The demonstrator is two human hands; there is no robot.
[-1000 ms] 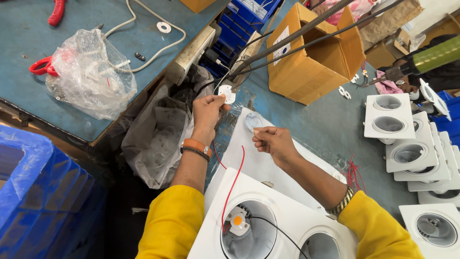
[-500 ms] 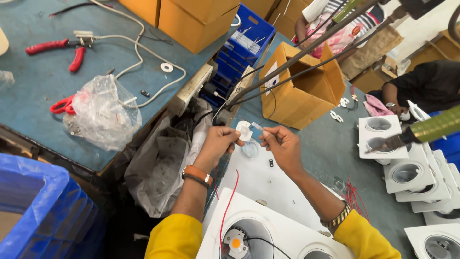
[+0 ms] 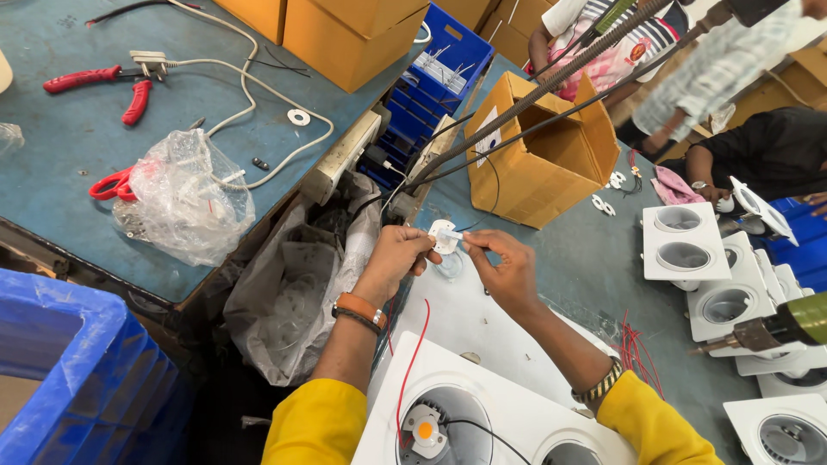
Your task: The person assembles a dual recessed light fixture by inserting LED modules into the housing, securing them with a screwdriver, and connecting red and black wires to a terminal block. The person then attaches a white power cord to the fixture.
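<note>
The left hand (image 3: pixel 398 256) and right hand (image 3: pixel 504 263) meet above the grey-blue tabletop (image 3: pixel 594 275), both pinching a small white part (image 3: pixel 444 236) between fingertips. The left fingers close on its left edge; the right thumb and forefinger nip its right side. Just under the part a clear round lens (image 3: pixel 448 267) lies on a flat white panel (image 3: pixel 469 319).

Nearer the person sits a white square fixture (image 3: pixel 508 422) with two round openings, an orange-centred chip (image 3: pixel 425 430) in the left one. A red wire (image 3: pixel 413 353) runs up from it toward the left wrist, which wears an orange band (image 3: pixel 357 310).

Left of the hands a grey plastic bag (image 3: pixel 293 301) hangs open in the gap between tables. A yellow carton (image 3: pixel 538 155) stands beyond the hands. To the right, white fixtures (image 3: pixel 689 250) are stacked in a row. On the far-left table lie a clear bag (image 3: pixel 185 198) and red pliers (image 3: pixel 108 82). A blue bin (image 3: pixel 69 379) stands at lower left.
</note>
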